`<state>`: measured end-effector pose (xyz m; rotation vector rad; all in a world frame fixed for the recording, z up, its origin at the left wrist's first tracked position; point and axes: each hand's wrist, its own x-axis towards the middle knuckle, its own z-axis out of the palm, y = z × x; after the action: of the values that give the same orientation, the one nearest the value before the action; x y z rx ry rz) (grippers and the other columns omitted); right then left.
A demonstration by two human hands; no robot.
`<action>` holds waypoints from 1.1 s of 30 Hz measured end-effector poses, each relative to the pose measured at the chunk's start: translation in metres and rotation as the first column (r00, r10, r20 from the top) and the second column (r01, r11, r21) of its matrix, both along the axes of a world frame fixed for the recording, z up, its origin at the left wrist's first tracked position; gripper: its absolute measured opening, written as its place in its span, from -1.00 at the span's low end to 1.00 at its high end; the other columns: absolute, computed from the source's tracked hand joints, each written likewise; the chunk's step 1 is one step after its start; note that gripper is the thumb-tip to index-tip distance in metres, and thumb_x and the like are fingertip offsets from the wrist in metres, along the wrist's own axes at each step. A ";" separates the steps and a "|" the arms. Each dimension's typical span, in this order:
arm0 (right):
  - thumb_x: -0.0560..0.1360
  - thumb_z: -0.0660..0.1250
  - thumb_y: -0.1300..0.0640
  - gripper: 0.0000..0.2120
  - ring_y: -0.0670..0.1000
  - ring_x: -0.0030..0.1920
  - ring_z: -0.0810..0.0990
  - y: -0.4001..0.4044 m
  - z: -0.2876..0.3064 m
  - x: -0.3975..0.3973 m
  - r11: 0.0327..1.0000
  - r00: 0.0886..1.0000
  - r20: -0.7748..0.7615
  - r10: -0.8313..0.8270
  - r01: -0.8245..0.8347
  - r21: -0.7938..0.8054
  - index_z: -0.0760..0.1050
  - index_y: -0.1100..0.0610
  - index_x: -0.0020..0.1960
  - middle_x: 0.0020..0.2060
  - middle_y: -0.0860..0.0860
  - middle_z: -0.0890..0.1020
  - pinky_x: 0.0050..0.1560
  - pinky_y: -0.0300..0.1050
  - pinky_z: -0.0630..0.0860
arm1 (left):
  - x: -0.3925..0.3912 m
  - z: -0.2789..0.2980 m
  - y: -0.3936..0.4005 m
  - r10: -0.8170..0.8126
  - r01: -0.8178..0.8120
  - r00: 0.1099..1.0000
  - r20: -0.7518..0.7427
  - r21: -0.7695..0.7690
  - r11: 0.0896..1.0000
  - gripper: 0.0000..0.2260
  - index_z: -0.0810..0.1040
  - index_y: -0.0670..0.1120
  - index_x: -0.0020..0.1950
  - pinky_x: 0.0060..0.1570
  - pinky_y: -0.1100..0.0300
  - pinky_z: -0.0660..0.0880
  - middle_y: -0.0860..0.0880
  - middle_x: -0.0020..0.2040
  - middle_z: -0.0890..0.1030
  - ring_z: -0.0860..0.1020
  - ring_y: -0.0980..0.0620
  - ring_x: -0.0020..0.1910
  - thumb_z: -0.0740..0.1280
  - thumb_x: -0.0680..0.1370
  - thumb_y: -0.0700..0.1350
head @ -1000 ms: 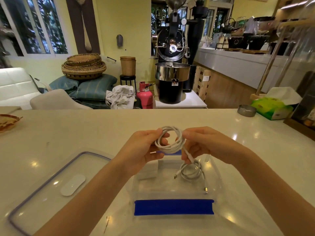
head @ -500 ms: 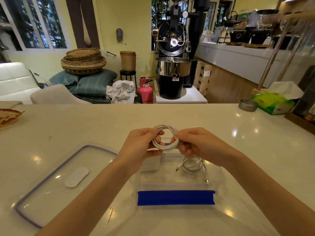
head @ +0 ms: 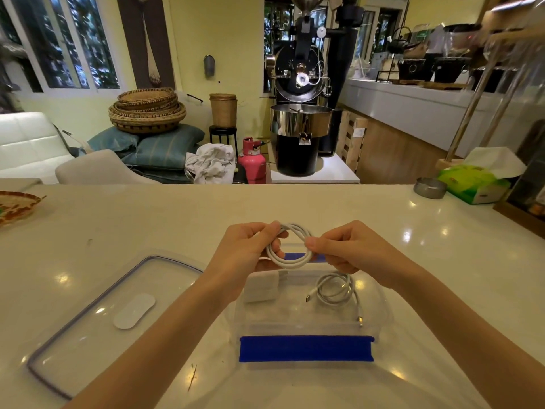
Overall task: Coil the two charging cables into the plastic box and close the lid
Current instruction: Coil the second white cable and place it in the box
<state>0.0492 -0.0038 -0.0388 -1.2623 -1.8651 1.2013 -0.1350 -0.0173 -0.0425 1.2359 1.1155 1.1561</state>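
Observation:
A clear plastic box with blue tape strips on its near and far walls stands open on the white counter in front of me. One white charging cable lies coiled inside it, at the right. Above the box's far edge I hold a second white cable wound into a small loop. My left hand pinches the loop's left side and my right hand pinches its right side. The clear lid with a dark rim lies flat on the counter to the left of the box.
A white block sits inside the box at the left. A woven tray lies at the counter's far left. A metal ashtray and a green tissue box stand at the far right. Beyond the counter's far edge are chairs and a coffee roaster.
The loose tail of the held cable has been drawn up into the loop, which is now tighter. Both hands stay above the box's far edge; the view tilted slightly.

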 end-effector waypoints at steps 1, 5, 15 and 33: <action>0.21 0.35 -0.27 -0.64 -0.12 -0.56 0.31 -0.001 -0.001 0.001 1.000 1.000 -0.008 0.019 -0.019 -0.007 0.66 0.01 -0.30 -0.61 -0.09 0.43 -0.53 -0.32 0.31 | -0.001 -0.001 -0.001 -0.009 0.009 1.000 0.001 0.000 1.000 -0.77 0.63 -0.11 -0.19 -0.39 0.30 0.56 0.03 -0.52 0.56 0.55 0.14 -0.50 0.23 0.55 -0.09; 0.28 0.35 -0.19 -0.66 -0.01 -0.41 0.62 -0.004 -0.005 0.001 0.997 0.998 -0.022 0.064 -0.065 -0.047 0.61 0.06 -0.14 -0.42 0.01 0.67 -0.35 -0.27 0.56 | -0.005 -0.007 -0.005 -0.081 0.080 0.997 -0.015 -0.052 0.995 -0.75 0.62 -0.10 -0.16 -0.36 0.30 0.57 0.02 -0.48 0.61 0.59 0.14 -0.44 0.18 0.58 -0.12; 0.40 0.41 0.10 -0.84 0.07 -0.24 0.70 -0.012 -0.008 -0.009 0.966 0.993 0.096 0.066 -0.039 -0.256 0.58 0.18 -0.10 -0.30 0.08 0.72 -0.27 -0.17 0.63 | -0.014 -0.006 -0.008 -0.116 0.232 0.630 -0.768 0.043 0.972 -0.85 0.59 -0.09 -0.03 -0.28 0.32 0.56 0.03 -0.28 0.61 0.60 0.12 -0.30 0.27 0.53 -0.08; 0.35 0.46 0.08 -0.86 -0.20 -0.57 0.54 -0.011 -0.034 -0.029 0.999 0.885 0.466 0.021 0.003 -0.051 0.61 0.15 -0.30 -0.51 -0.05 0.61 -0.59 -0.40 0.39 | 0.006 -0.017 -0.015 -0.124 0.334 0.052 -0.991 -0.100 0.937 -0.89 0.52 -0.17 -0.02 -0.26 0.21 0.36 0.01 -0.35 0.36 0.42 0.03 -0.27 0.31 0.49 -0.18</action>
<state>0.0207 -0.0144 -0.0725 -1.6890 -2.1850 1.0116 -0.1290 -0.0319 -0.0591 2.3962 1.6831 -0.1324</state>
